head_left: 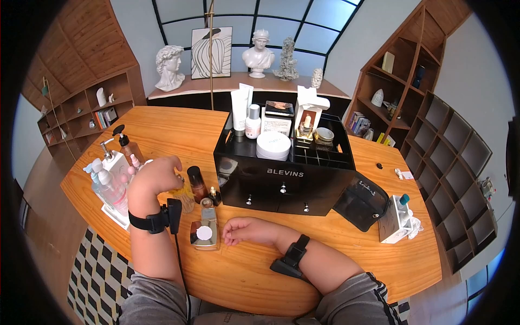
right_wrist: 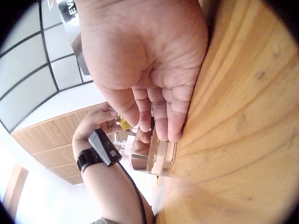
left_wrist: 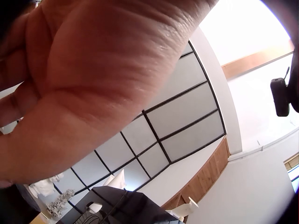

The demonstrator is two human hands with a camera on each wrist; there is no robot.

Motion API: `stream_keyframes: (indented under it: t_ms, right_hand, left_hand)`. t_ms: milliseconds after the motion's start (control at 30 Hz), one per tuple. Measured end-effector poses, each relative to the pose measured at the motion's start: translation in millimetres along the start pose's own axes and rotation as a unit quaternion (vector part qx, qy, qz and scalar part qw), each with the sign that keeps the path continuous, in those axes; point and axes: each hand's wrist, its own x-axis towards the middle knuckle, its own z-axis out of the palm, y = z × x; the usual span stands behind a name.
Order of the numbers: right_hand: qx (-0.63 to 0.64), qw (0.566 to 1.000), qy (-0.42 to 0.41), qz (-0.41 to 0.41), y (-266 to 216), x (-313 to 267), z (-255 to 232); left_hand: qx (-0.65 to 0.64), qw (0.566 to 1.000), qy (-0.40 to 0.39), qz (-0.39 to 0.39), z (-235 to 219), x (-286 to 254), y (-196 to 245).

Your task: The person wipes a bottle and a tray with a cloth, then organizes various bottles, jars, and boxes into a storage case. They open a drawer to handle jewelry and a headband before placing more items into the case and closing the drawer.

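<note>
My left hand [head_left: 157, 176] bends down at the left of the table, its fingers curled at the top of a yellow-and-clear ribbed bottle [head_left: 187, 201]. The yellow part [right_wrist: 124, 123] shows at those fingertips in the right wrist view; the left wrist view shows mostly palm. My right hand [head_left: 246, 230] rests on its side on the wood, fingers loosely curled around nothing. Just left of it sits a shiny square compact [head_left: 205, 242] with a white round patch on top. A brown bottle with a black cap [head_left: 196, 184] and a small dropper bottle [head_left: 215, 196] stand behind.
A black organizer box [head_left: 281, 187] full of cosmetics stands at the table's middle, with a black mesh pouch [head_left: 364, 203] leaning at its right. Several pump bottles [head_left: 112, 187] crowd a white tray at the left. A white box [head_left: 394, 221] stands near the right edge.
</note>
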Motion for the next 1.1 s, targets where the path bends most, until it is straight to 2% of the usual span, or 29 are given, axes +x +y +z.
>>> stream_keyframes:
  t_ms: [67, 167, 367, 467, 567, 667, 767, 800, 900, 1000, 1100]
  right_hand:
    - [0.002, 1.0, -0.002, -0.001, 0, 0, -1]
    - [0.0, 1.0, -0.003, -0.003, 2, 1, -2]
    - [-0.004, 1.0, -0.002, -0.005, 3, 2, -2]
    - [-0.003, 1.0, -0.004, -0.008, 4, 2, -3]
    - [-0.003, 1.0, -0.004, -0.008, 4, 2, -3]
    - [-0.005, 1.0, -0.005, -0.011, 3, 1, -2]
    - [-0.007, 1.0, -0.011, -0.021, 4, 2, -3]
    - [-0.004, 1.0, -0.012, -0.019, 5, 3, -2]
    - [-0.007, 1.0, -0.016, -0.017, 4, 4, -3]
    - [-0.011, 1.0, -0.018, -0.014, 7, 6, -4]
    - [-0.014, 0.999, -0.023, -0.025, 12, 10, -6]
  left_hand:
    - [0.001, 1.0, 0.015, 0.012, 2, -3, 3]
    - [0.009, 1.0, -0.003, -0.018, 3, 1, 7]
    - [0.013, 0.999, 0.03, 0.02, 8, 1, 10]
    - [0.019, 1.0, 0.02, 0.008, 5, -1, 16]
    - [-0.002, 0.998, 0.059, 0.015, 8, 0, 10]
    - [0.001, 0.976, 0.218, 0.025, -2, -19, 31]
    - [-0.175, 0.912, 0.358, 0.103, -14, -35, 54]
    - [-0.243, 0.896, 0.36, 0.094, -19, -39, 68]
    - [-0.2, 0.888, 0.369, 0.19, -31, -27, 99]
    - [-0.132, 0.887, 0.359, 0.257, -50, 27, 124]
    - [-0.005, 0.924, 0.319, 0.212, -56, 83, 140]
